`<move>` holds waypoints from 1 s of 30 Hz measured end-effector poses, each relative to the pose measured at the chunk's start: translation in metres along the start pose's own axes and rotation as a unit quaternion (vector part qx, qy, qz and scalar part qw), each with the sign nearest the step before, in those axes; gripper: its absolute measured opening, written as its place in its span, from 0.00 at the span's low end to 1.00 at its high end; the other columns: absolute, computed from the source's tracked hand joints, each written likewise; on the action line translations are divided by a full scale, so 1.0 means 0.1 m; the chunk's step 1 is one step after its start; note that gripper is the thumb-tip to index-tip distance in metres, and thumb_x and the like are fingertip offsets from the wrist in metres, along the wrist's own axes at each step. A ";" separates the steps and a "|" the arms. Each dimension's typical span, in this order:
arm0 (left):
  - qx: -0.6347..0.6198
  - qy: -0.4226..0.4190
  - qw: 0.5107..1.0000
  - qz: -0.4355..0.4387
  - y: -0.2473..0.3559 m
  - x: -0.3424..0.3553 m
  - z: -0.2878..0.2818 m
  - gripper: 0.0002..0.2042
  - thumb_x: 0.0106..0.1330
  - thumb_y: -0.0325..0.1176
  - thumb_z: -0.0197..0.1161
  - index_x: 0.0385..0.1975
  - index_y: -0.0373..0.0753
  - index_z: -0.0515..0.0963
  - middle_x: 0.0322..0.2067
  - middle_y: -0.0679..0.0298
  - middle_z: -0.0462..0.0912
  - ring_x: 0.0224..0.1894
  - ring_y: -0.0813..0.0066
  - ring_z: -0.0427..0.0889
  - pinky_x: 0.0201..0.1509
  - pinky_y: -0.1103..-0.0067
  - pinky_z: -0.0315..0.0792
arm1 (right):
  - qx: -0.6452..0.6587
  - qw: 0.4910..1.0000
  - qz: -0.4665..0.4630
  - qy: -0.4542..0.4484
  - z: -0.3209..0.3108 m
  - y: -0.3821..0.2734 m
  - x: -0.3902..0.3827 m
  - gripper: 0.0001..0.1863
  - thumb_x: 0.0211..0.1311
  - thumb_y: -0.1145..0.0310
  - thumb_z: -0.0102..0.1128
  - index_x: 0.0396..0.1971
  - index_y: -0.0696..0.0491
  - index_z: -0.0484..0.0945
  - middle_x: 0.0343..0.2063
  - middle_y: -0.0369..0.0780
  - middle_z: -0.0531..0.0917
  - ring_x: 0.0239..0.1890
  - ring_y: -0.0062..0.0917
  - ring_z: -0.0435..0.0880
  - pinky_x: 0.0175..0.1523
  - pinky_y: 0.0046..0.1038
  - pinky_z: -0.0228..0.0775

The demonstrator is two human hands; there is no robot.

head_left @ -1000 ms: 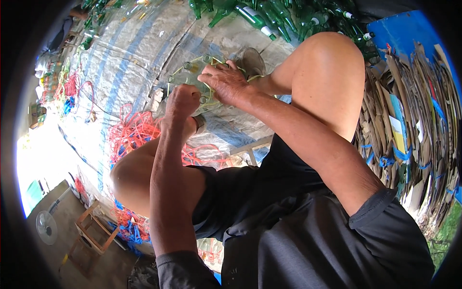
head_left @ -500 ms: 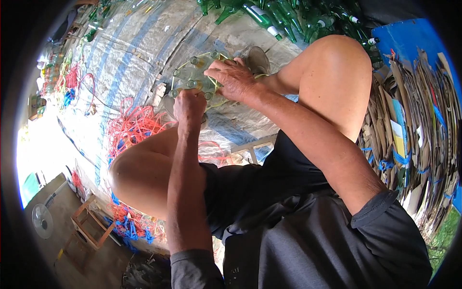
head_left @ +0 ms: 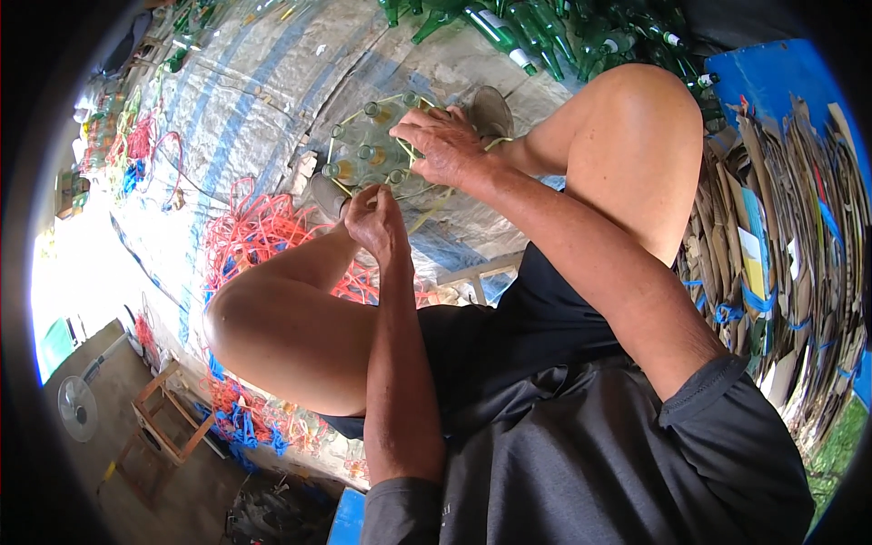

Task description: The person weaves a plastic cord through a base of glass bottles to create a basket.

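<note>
Between my bent legs, several clear glass bottles (head_left: 372,153) stand upright in a bundle, circled by a pale yellow-green strap (head_left: 352,117). My left hand (head_left: 375,222) is closed at the near side of the bundle, fingertips pinching the strap just beside the bottle necks. My right hand (head_left: 440,145) lies over the right side of the bundle, fingers curled onto the bottles and strap. A loose length of strap hangs to the right of my left hand. My feet flank the bottles, the right in a worn sandal (head_left: 490,111).
Green bottles (head_left: 540,32) lie heaped at the back. Tangled red strapping (head_left: 250,232) is left of the bundle on a striped sheet (head_left: 227,100). Stacked flattened cardboard (head_left: 767,245) stands at the right, by a blue board (head_left: 763,68). A fan (head_left: 77,409) and wooden frame (head_left: 163,413) are lower left.
My left hand has moved right and toward my body along the near edge of the bundle, away from the bottle tops. My right hand has shifted slightly right.
</note>
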State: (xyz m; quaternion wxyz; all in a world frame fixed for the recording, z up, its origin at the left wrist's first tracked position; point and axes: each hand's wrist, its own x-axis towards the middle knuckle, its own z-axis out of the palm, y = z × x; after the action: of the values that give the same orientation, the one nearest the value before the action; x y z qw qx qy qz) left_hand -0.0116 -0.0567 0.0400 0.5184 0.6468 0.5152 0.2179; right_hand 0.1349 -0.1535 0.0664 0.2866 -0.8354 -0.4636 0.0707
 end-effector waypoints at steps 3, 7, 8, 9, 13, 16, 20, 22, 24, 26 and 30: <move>-0.097 0.004 0.995 0.012 -0.22 0.06 -0.07 0.10 0.58 0.30 0.68 0.36 0.31 0.83 0.26 0.65 0.81 0.25 0.80 0.74 0.31 0.82 0.69 | 0.003 1.000 -0.008 0.003 0.01 -0.09 0.04 0.27 0.45 0.70 0.69 0.50 0.42 0.78 0.48 0.31 0.76 0.56 0.27 0.74 0.59 0.41 0.59; -0.146 0.002 0.988 -0.055 -0.07 -0.10 -0.06 0.10 0.57 0.29 0.69 0.35 0.30 0.82 0.26 0.67 0.79 0.26 0.79 0.73 0.32 0.81 0.67 | 0.002 1.000 0.000 0.001 0.00 -0.02 0.00 0.27 0.44 0.71 0.70 0.50 0.43 0.78 0.47 0.31 0.76 0.56 0.28 0.74 0.59 0.42 0.58; -0.160 -0.016 0.985 -0.065 -0.06 -0.11 -0.08 0.09 0.56 0.29 0.69 0.35 0.31 0.82 0.26 0.67 0.79 0.27 0.79 0.73 0.32 0.81 0.66 | 0.002 1.000 -0.002 0.001 -0.01 -0.03 0.00 0.27 0.44 0.71 0.70 0.50 0.43 0.78 0.47 0.31 0.76 0.56 0.28 0.74 0.59 0.42 0.58; -0.161 -0.014 0.985 -0.065 -0.04 -0.11 -0.09 0.09 0.56 0.29 0.69 0.35 0.31 0.82 0.26 0.67 0.79 0.27 0.79 0.73 0.32 0.81 0.66 | 0.003 1.000 0.004 -0.004 -0.01 -0.05 0.00 0.27 0.44 0.71 0.70 0.50 0.43 0.78 0.48 0.31 0.76 0.56 0.28 0.74 0.60 0.42 0.58; -0.158 0.009 0.976 -0.152 -0.02 -0.10 -0.07 0.09 0.56 0.25 0.68 0.34 0.26 0.81 0.26 0.67 0.78 0.28 0.79 0.73 0.34 0.82 0.66 | -0.009 1.000 -0.007 0.001 -0.01 -0.05 0.01 0.30 0.43 0.70 0.70 0.53 0.45 0.77 0.50 0.32 0.76 0.56 0.30 0.74 0.58 0.39 0.59; -0.176 0.005 0.968 -0.176 -0.05 -0.08 -0.07 0.10 0.55 0.25 0.68 0.35 0.26 0.81 0.28 0.66 0.79 0.31 0.78 0.74 0.37 0.80 0.67 | -0.021 1.000 -0.010 0.006 -0.01 -0.05 0.00 0.30 0.43 0.69 0.70 0.53 0.45 0.77 0.50 0.32 0.76 0.56 0.30 0.74 0.58 0.38 0.59; -0.198 0.001 0.955 -0.220 -0.13 -0.04 -0.05 0.11 0.54 0.24 0.69 0.36 0.26 0.80 0.30 0.64 0.81 0.33 0.76 0.76 0.40 0.79 0.69 | -0.009 1.000 -0.016 0.002 -0.01 -0.03 0.00 0.30 0.43 0.69 0.71 0.53 0.45 0.77 0.51 0.33 0.76 0.55 0.30 0.75 0.58 0.37 0.60; -0.202 0.003 0.954 -0.220 -0.14 -0.04 -0.04 0.11 0.54 0.24 0.69 0.36 0.26 0.80 0.30 0.64 0.81 0.33 0.76 0.77 0.40 0.80 0.69 | -0.013 1.000 -0.023 0.010 -0.01 -0.03 0.01 0.31 0.43 0.70 0.71 0.53 0.45 0.77 0.51 0.33 0.76 0.55 0.31 0.75 0.58 0.36 0.61; -0.207 0.008 0.953 -0.220 -0.16 -0.02 -0.04 0.12 0.53 0.24 0.69 0.36 0.26 0.80 0.31 0.64 0.81 0.33 0.76 0.77 0.40 0.80 0.69 | -0.014 1.000 -0.023 0.007 -0.03 -0.04 0.01 0.31 0.42 0.70 0.72 0.53 0.45 0.77 0.51 0.33 0.76 0.55 0.31 0.75 0.58 0.37 0.61; -0.211 -0.001 0.954 -0.213 -0.19 0.00 -0.05 0.12 0.52 0.24 0.70 0.35 0.26 0.81 0.30 0.64 0.81 0.32 0.77 0.76 0.40 0.81 0.69 | -0.013 1.000 -0.027 0.002 -0.04 -0.07 0.02 0.32 0.42 0.70 0.72 0.53 0.45 0.76 0.51 0.33 0.77 0.55 0.31 0.75 0.58 0.37 0.61; -0.195 -0.011 0.956 -0.219 -0.11 -0.02 -0.01 0.10 0.51 0.25 0.70 0.32 0.28 0.81 0.24 0.69 0.78 0.26 0.81 0.71 0.33 0.83 0.65 | -0.022 0.999 -0.025 -0.022 -0.08 -0.04 0.03 0.32 0.44 0.69 0.71 0.55 0.44 0.75 0.52 0.33 0.76 0.55 0.33 0.75 0.58 0.38 0.61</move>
State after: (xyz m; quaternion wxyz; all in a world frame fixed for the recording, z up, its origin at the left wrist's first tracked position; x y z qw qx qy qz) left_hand -0.0178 -0.0586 0.0305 0.6749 0.4070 0.5861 0.1880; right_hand 0.1367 -0.1525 0.0762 0.2599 -0.8280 -0.4916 0.0719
